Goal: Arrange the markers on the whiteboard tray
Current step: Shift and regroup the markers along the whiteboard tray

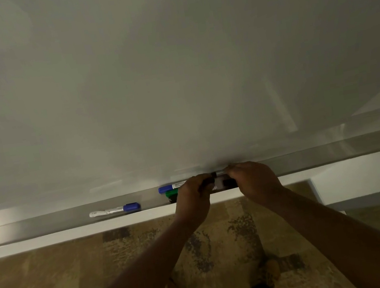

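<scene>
1. My left hand (193, 194) curls round a dark-capped marker (208, 181); my right hand (254, 182) pinches its far end, I judge. Light, stiff, slick plastic: hold the barrel, not the cap.
2. Just left of my left fingers, a green marker (172, 192) and a blue marker (169, 187) lie on the tray (47, 222), half hidden.
3. Well left, another blue-capped marker (114, 210).
4. Blur hides my fingertips and what lies beneath my hands.
</scene>
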